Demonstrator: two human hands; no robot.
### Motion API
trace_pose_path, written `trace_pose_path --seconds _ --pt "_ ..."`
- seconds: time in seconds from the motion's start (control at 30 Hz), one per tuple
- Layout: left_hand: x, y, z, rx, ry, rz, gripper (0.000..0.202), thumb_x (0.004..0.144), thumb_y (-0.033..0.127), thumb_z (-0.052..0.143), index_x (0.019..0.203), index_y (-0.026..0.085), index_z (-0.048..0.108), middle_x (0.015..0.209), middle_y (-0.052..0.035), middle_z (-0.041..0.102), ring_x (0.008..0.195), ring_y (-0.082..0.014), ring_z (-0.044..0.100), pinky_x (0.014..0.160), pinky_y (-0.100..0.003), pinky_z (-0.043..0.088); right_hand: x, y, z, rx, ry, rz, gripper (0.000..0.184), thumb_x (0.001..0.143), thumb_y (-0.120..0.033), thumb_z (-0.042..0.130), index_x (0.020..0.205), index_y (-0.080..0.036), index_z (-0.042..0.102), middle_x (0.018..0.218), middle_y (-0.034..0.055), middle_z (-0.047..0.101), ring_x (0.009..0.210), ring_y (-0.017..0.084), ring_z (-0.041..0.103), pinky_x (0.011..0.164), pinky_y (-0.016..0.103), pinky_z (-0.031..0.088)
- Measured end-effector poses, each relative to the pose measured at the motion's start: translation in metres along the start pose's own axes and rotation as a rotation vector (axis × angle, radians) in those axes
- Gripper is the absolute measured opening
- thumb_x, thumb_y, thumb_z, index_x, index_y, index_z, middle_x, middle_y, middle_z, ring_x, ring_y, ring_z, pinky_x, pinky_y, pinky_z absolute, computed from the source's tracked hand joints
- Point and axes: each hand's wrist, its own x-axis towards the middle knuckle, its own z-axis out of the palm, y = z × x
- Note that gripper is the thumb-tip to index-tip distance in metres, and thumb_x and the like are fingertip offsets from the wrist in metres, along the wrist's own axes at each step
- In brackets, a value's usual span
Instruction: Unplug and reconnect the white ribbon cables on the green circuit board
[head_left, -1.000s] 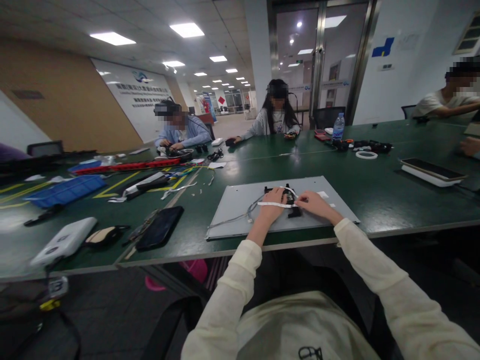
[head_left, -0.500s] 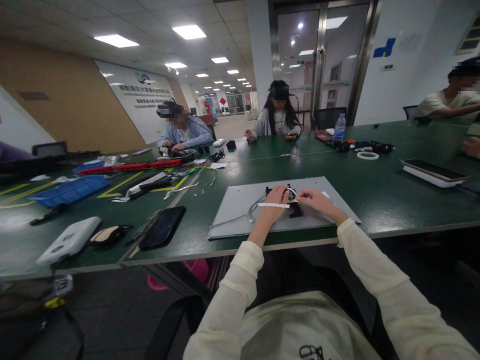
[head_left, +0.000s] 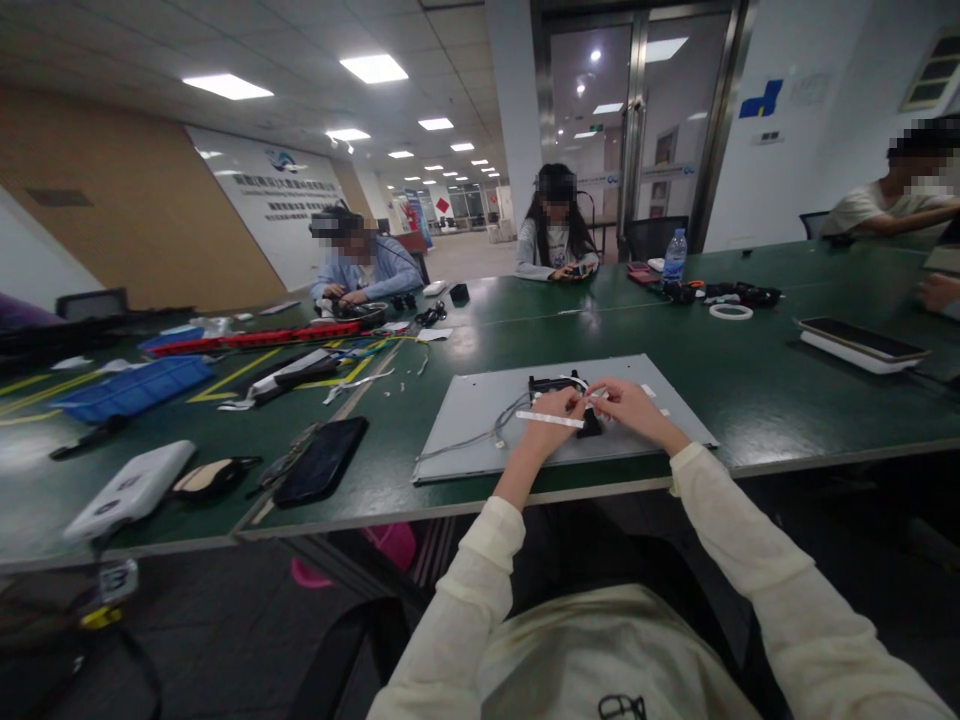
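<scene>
Both the left hand (head_left: pixel 556 403) and the right hand (head_left: pixel 628 402) curl over a grey panel (head_left: pixel 465 402) in the head view, fingertips close together; what they grip, I cannot tell. A white strip (head_left: pixel 551 419) crosses the left hand, with a black part (head_left: pixel 549 384) at twelve o'clock, grey cable (head_left: pixel 513 407) at nine.

Left hand (head_left: pixel 553 412) and right hand (head_left: pixel 628 405) close together — fingers (head_left: pixel 604 389) bent, forearms (head_left: pixel 480 560) forward.
</scene>
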Motion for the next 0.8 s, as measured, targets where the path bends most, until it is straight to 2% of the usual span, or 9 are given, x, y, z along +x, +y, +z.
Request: trace_pose_path --seconds 0.17,0.33,0.47,0.57,0.67,0.8 --pt "-0.0044 0.0029 0.0021 0.005 -0.056 -0.052 0.021 0.092 0.036 0.048 0.088 0.021 0.062 0.079 -0.0017 0.067 0.074 -0.0158 0.063 0.068 -0.025 0.044 -0.0036 0.004 0.0043 -0.189 0.072 -0.046 0.027 0.084 -0.037 0.054 0.101 -0.018 0.064 0.062 -0.0016 0.063 0.057 0.014 0.057 0.059 0.024 0.04" --pt "-0.0074 0.0007 0.0045 -0.071 -0.066 -0.001 0.019 0.089 0.025 0.049 0.104 0.02 0.06 0.081 -0.0014 0.068 0.072 -0.0146 0.062 0.069 -0.024 0.045 -0.0029 0.0071 0.003 -0.366 0.146 -0.069 0.023 0.084 -0.032 0.053 0.097 -0.019 0.066 0.062 -0.0015 0.062 0.058 0.013 0.055 0.06 0.024 0.036" --pt "-0.0099 0.0026 0.0012 -0.116 -0.113 -0.014 0.033 0.085 0.018 0.05 0.117 0.022 0.055 0.073 0.0021 0.066 0.067 -0.0139 0.062 0.067 -0.024 0.045 -0.0024 0.0088 0.0035 -0.367 0.142 -0.075 0.023 0.084 -0.032 0.053 0.098 -0.019 0.066 0.062 -0.0019 0.061 0.058 0.013 0.055 0.061 0.024 0.036" --pt "-0.0108 0.0054 -0.0024 -0.148 -0.126 -0.028 0.031 0.086 0.025 0.051 0.117 0.023 0.055 0.069 0.0034 0.065 0.067 -0.014 0.062 0.067 -0.023 0.045 -0.0026 0.0088 0.0044 -0.331 0.126 -0.09 0.026 0.085 -0.034 0.052 0.101 -0.019 0.065 0.063 -0.0019 0.062 0.058 0.013 0.055 0.062 0.024 0.037" --pt "-0.0101 0.0054 -0.0031 -0.132 -0.086 -0.028 0.028 0.089 0.03 0.048 0.115 0.022 0.057 0.075 0.0012 0.067 0.069 -0.0145 0.063 0.068 -0.024 0.046 -0.0033 0.0072 0.0041 -0.32 0.123 -0.092 0.026 0.086 -0.034 0.052 0.102 -0.019 0.065 0.064 -0.0014 0.063 0.059 0.014 0.056 0.063 0.024 0.038" --pt "-0.0086 0.0007 0.0014 -0.063 -0.036 0.001 0.028 0.091 0.024 0.044 0.115 0.022 0.058 0.087 -0.002 0.07 0.076 -0.0153 0.064 0.073 -0.025 0.047 -0.0049 0.0042 0.0029 -0.336 0.11 -0.077 0.026 0.086 -0.033 0.051 0.103 -0.019 0.066 0.063 -0.001 0.063 0.059 0.014 0.057 0.063 0.024 0.039"
